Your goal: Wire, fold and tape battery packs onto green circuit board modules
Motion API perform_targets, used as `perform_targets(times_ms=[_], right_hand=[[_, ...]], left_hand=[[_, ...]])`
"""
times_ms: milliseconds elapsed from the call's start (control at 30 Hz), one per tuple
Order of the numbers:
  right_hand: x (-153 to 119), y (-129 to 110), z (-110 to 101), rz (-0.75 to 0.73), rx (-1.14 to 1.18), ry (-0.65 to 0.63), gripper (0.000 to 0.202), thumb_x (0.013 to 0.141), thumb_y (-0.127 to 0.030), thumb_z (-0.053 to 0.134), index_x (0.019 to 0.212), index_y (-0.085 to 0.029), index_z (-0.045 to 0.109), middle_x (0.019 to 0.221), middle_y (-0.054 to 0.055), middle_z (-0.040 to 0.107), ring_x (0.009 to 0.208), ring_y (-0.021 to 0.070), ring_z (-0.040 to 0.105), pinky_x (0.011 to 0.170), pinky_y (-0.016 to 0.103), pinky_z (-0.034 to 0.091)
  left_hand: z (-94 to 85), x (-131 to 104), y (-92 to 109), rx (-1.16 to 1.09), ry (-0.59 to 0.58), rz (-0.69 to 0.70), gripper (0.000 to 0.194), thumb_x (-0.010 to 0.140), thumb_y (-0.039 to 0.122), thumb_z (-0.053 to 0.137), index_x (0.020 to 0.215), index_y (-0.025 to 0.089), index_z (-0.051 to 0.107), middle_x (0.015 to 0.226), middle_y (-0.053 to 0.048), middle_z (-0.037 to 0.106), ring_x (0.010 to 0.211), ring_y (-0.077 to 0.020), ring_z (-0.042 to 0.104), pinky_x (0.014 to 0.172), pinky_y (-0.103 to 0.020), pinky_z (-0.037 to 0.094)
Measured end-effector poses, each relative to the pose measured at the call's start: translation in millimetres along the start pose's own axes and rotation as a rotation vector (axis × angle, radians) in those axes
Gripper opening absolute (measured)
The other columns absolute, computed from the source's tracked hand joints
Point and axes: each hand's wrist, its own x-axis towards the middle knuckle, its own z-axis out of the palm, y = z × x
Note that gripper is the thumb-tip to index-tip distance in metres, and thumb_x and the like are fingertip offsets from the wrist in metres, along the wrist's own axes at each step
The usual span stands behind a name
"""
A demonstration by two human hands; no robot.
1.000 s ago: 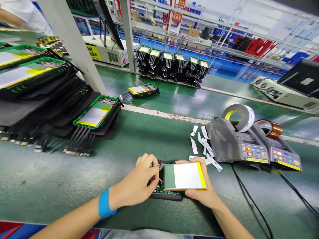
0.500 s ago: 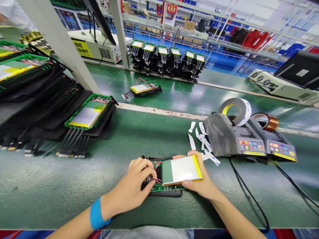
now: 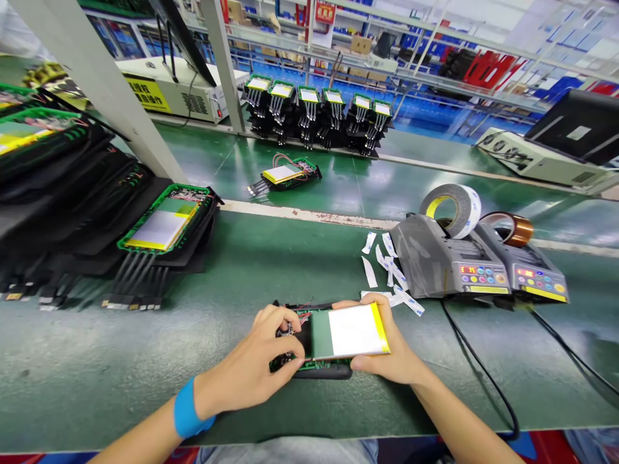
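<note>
My right hand (image 3: 394,351) grips the right end of a flat battery pack (image 3: 355,330), thumb along its near edge and fingers behind the far edge. The pack is white with yellow and greenish bands, and is held over a green circuit board (image 3: 324,370) in a black casing lying on the bench. My left hand (image 3: 261,354), with a blue band (image 3: 187,409) on its wrist, curls over the casing's left end. Its thumb and index finger pinch at the thin wires by the pack's left edge, largely hidden by the fingertips. Red wires (image 3: 304,318) show above them.
Two tape dispensers (image 3: 447,261) with tape rolls (image 3: 454,209) stand at right, beside white tape strips (image 3: 387,261). Stacked battery units (image 3: 162,222) fill the left side. Another unit (image 3: 285,174) lies beyond the ledge. Cables (image 3: 483,374) trail toward the front edge.
My left thumb and index finger have shifted at the wires, which are now less visible. The battery pack stays in my right hand. The whole view has shifted slightly.
</note>
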Motion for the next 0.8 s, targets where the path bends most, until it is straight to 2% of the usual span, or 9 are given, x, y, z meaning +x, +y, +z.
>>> perform_targets(times_ms=[33, 100, 167, 333, 467, 633, 800], right_hand=[[0, 0, 0, -0.001, 0.001, -0.004, 0.072, 0.066, -0.036, 0.081, 0.110, -0.030, 0.024, 0.129, 0.014, 0.052, 0.110, 0.0244, 0.056, 0.085, 0.039, 0.045], [-1, 1, 0, 0.001, 0.015, -0.009, 0.072, 0.067, -0.035, 0.080, 0.111, -0.031, 0.024, 0.131, 0.014, 0.051, 0.113, 0.0250, 0.054, 0.087, 0.039, 0.045], [-2, 2, 0, 0.000, 0.026, -0.016, 0.071, 0.067, -0.035, 0.080, 0.111, -0.031, 0.025, 0.132, 0.014, 0.050, 0.115, 0.0252, 0.054, 0.089, 0.040, 0.044], [-4, 4, 1, -0.010, 0.057, 0.007, 0.068, 0.066, -0.033, 0.081, 0.109, -0.030, 0.028, 0.132, 0.014, 0.051, 0.115, 0.0248, 0.054, 0.090, 0.041, 0.042], [-4, 5, 0, -0.031, 0.078, -0.008, 0.067, 0.065, -0.033, 0.082, 0.107, -0.030, 0.029, 0.132, 0.014, 0.051, 0.114, 0.0253, 0.054, 0.090, 0.041, 0.041], [-3, 4, 1, -0.021, 0.101, -0.008, 0.068, 0.065, -0.030, 0.083, 0.107, -0.030, 0.030, 0.132, 0.013, 0.051, 0.114, 0.0231, 0.053, 0.089, 0.038, 0.041], [-1, 3, 4, -0.013, 0.157, -0.017, 0.068, 0.065, -0.026, 0.083, 0.108, -0.030, 0.029, 0.132, 0.011, 0.051, 0.114, 0.0209, 0.053, 0.090, 0.035, 0.041]], left_hand=[[-1.4, -2, -1, -0.014, 0.010, -0.033, 0.016, 0.085, 0.019, 0.055, 0.098, 0.027, 0.057, 0.115, -0.005, 0.042, 0.107, -0.0225, 0.040, 0.093, -0.041, 0.039], [-4.3, -4, -3, -0.022, 0.042, -0.118, 0.044, 0.081, 0.022, 0.062, 0.120, 0.030, 0.045, 0.123, -0.006, 0.039, 0.113, -0.0241, 0.038, 0.096, -0.042, 0.040], [-6.9, -4, -4, 0.004, 0.052, -0.160, 0.060, 0.077, 0.024, 0.067, 0.128, 0.030, 0.037, 0.126, -0.006, 0.038, 0.116, -0.0252, 0.037, 0.099, -0.043, 0.041], [-10.5, 2, -2, 0.068, 0.015, -0.139, 0.056, 0.077, 0.028, 0.069, 0.127, 0.032, 0.044, 0.125, -0.005, 0.042, 0.113, -0.0249, 0.042, 0.096, -0.041, 0.046], [-10.7, 5, -2, 0.036, -0.015, -0.144, 0.055, 0.078, 0.026, 0.068, 0.127, 0.033, 0.044, 0.124, -0.004, 0.043, 0.112, -0.0238, 0.041, 0.096, -0.040, 0.046], [-10.7, 6, -10, -0.036, -0.037, -0.133, 0.060, 0.073, 0.016, 0.070, 0.124, 0.032, 0.043, 0.128, -0.004, 0.037, 0.117, -0.0239, 0.038, 0.103, -0.044, 0.041], [-9.2, 7, -13, 0.011, -0.002, -0.104, 0.056, 0.070, 0.015, 0.068, 0.118, 0.027, 0.043, 0.130, -0.007, 0.030, 0.118, -0.0252, 0.036, 0.101, -0.046, 0.042]])
